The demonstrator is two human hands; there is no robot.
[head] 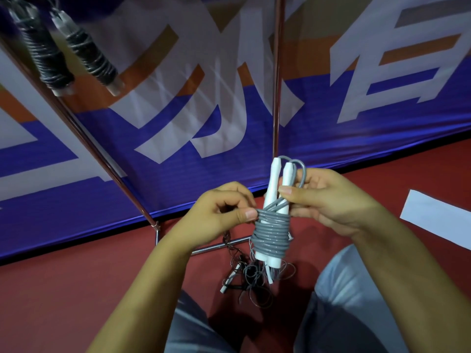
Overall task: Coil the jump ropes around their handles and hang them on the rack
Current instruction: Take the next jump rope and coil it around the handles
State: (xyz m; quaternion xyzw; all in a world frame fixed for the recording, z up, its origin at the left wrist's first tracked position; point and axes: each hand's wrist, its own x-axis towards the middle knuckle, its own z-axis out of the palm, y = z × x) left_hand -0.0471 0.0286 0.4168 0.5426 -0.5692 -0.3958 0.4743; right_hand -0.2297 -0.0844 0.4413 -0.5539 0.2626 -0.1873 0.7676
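Pinching the grey plastic cord [272,229] coiled round two white handles [276,184], the left hand [224,212] presses thumb against the coil; the right hand [328,200] grips the handles' upper part, fingers curled. Both forearms rise from below. Loose tangled ropes [251,278] lie on the red floor [76,289]; two black-wound ropes [66,49] hang on the metal rack [276,98].

There is only the one camera, worn on the person's head, looking forward and down from close above both hands at mid-frame; floor [76,289] fills the lower frame, the banner [229,110] the upper.
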